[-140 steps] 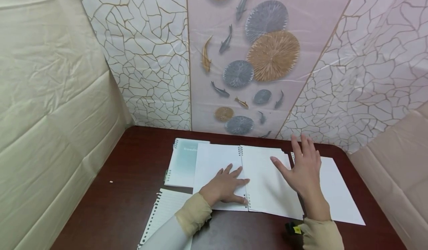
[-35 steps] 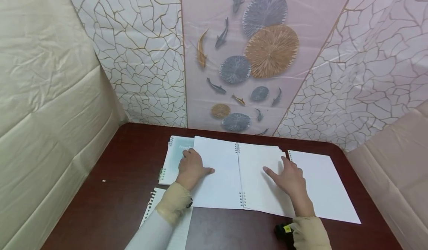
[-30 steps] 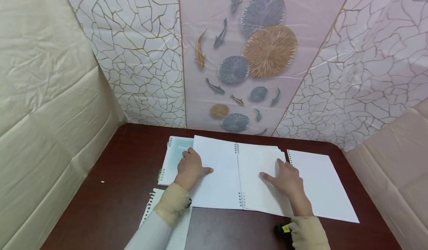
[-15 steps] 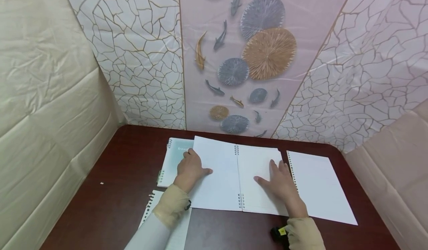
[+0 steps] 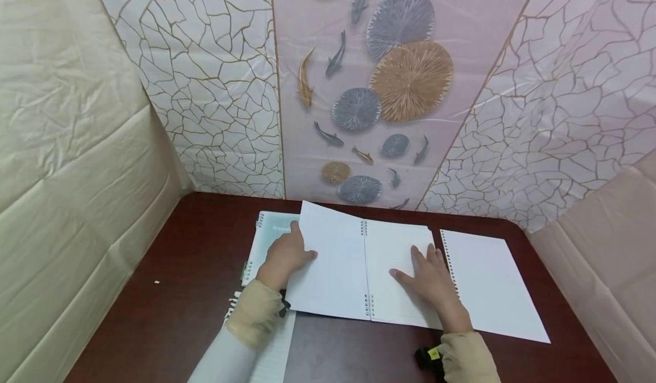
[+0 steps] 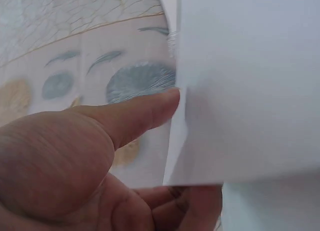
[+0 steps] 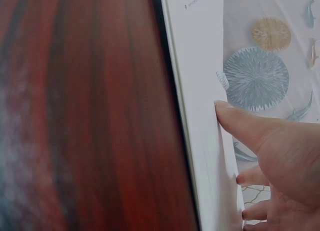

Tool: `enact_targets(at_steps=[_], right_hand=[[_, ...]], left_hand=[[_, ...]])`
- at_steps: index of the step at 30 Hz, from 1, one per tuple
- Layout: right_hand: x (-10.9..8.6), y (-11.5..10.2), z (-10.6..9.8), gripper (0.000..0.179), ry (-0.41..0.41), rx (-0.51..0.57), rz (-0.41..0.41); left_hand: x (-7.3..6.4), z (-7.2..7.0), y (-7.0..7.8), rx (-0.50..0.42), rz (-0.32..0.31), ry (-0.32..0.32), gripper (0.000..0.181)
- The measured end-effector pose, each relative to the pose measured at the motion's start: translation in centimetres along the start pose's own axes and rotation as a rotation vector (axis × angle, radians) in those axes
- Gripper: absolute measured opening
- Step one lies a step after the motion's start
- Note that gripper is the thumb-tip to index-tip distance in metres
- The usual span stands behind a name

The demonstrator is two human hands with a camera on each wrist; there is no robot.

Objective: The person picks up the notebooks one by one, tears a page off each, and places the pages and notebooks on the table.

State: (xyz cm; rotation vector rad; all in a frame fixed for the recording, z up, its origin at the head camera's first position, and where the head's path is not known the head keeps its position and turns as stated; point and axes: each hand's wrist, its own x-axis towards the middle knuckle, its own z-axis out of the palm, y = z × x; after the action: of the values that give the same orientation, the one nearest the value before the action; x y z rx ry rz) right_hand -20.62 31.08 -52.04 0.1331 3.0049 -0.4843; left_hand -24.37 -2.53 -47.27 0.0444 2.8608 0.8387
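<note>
A spiral notebook lies open on the dark red-brown table (image 5: 328,351), with blank pages on both sides of its wire binding (image 5: 367,306). At its outer left edge, my left hand (image 5: 282,255) pinches the left page (image 5: 333,258), thumb on top and fingers behind. That edge is raised off the table. In the left wrist view, the thumb (image 6: 145,113) presses the edge of the white sheet (image 6: 250,91). My right hand (image 5: 430,278) rests on the right page (image 5: 386,292), fingers spread and thumb touching the paper (image 7: 197,91).
A teal-and-white spiral notebook (image 5: 261,252) lies partly under the left page. A loose sheet with torn holes (image 5: 274,349) is below it, partly behind my left arm. Another punched white sheet (image 5: 497,286) lies to the right. A patterned backdrop (image 5: 230,87) stands behind the table.
My left hand has gone from the binding to the left edge and lifts it higher now. My right hand has come down from above and moved left onto the right page.
</note>
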Motion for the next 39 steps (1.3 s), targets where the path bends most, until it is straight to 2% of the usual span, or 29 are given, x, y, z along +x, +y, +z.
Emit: enact_targets(at_steps=[5,11,14,18,22,32,39], right_hand=[[-0.1,-0.1,-0.1,0.106,0.005,-0.010,-0.007],[-0.3,-0.1,-0.2,0.105,0.001,-0.008,-0.004],[-0.3,-0.1,-0.2,0.105,-0.002,-0.003,-0.003],[-0.4,0.0,-0.3,0.104,0.004,-0.006,-0.016],[-0.4,-0.1,-0.3,0.104,0.004,-0.015,-0.026],[-0.3,0.0,-0.2,0.102,0.006,-0.021,-0.049],[-0.2,0.2,-0.1,0.102,0.018,-0.018,-0.071]], left_hand=[[-0.2,-1.5,-0.1,-0.056,0.068,-0.028,0.084],[-0.8,-2.7,-0.1,-0.161,0.151,-0.113,0.086],[-1.0,-3.1,0.0,-0.234,0.174,-0.144,0.085],[-1.0,-3.4,0.3,-0.279,0.184,-0.169,0.083],[-0.8,-3.6,0.6,-0.301,0.220,-0.149,0.080],[-0.7,-2.3,2.1,-0.458,0.403,-0.032,0.069],[-1.1,-1.0,3.3,-0.530,0.432,0.023,0.060]])
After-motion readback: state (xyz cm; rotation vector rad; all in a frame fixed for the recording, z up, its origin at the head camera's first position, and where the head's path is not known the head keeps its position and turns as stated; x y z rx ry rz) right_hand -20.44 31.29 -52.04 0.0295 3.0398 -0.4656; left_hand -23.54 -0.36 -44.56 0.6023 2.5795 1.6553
